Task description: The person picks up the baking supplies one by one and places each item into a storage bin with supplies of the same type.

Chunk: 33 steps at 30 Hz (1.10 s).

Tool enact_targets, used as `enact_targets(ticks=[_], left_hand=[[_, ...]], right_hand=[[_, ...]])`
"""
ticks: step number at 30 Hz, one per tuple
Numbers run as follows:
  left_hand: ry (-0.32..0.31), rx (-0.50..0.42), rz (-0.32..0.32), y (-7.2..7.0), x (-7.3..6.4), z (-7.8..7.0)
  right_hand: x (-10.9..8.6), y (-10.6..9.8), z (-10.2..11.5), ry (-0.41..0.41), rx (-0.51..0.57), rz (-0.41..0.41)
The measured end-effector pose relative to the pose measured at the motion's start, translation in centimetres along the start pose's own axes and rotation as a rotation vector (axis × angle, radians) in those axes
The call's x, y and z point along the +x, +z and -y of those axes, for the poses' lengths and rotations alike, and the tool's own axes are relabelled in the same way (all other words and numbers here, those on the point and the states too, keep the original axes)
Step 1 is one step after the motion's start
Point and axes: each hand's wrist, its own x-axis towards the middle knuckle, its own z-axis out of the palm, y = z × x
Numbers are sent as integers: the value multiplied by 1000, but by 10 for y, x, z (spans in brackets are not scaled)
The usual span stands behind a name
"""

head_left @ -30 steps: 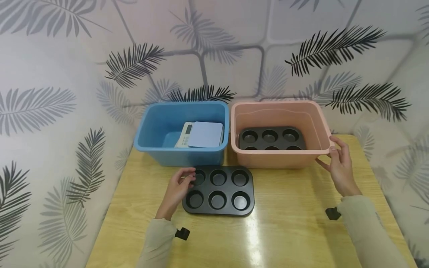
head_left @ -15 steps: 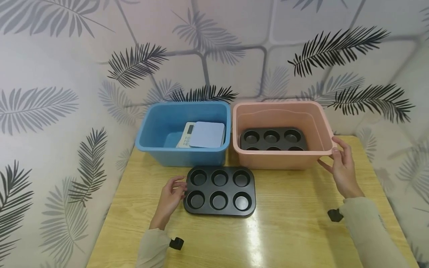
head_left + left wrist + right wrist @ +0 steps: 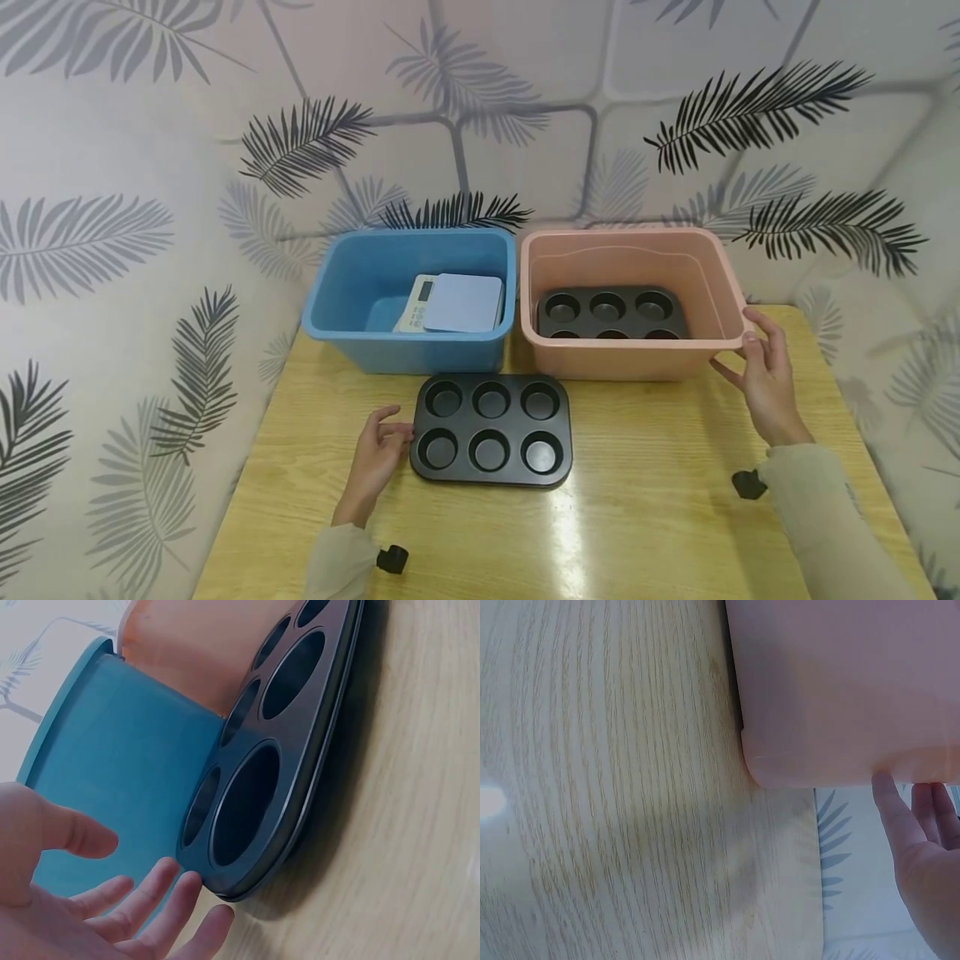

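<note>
A dark six-cup muffin tin (image 3: 491,429) lies on the table in front of two bins. My left hand (image 3: 381,454) is at its left end, fingers loosely bent and fingertips right at the edge. The left wrist view shows that hand's spread fingers (image 3: 180,900) beside the tin's corner, thumb apart. With my right hand (image 3: 770,387) I hold the front right corner of the pink bin (image 3: 622,358), thumb below the rim in front and fingers at the side. Inside this bin rests a second muffin tin (image 3: 630,307), its near part hidden by the front wall.
A blue bin (image 3: 420,354) stands left of the pink one, with a white kitchen scale (image 3: 457,302) inside. Both stand at the back of the wooden table (image 3: 637,517), against a leaf-patterned backdrop (image 3: 525,67). The table's right edge passes close to my right hand.
My left hand has drawn back left and toward me, from over the tin's top left cup to beside its left edge. My right hand stays at the pink bin's corner.
</note>
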Motion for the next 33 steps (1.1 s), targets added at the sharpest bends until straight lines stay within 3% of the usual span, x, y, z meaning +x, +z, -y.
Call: enact_targets(ticks=[7,12,20,21,24,28,33], left_hand=[[-5,53,9,0,-4,6],[-6,124,78,1,-2,11],[4,119,96,5,-1,18],[24,112,106,4,0,21],[72,74,152,0,17,53],[137,39,209,-5,25,73],[60,45,184,-1,3,39]], right_hand=[[-1,2,-1,-22,-6,-5],[-2,2,-1,-9,16,-14],[0,1,-1,-12,21,-16],[0,1,-1,-13,31,-14],[0,0,-1,-16,33,-13],[1,-1,0,-15,25,-14],[0,-1,0,-6,47,-6]])
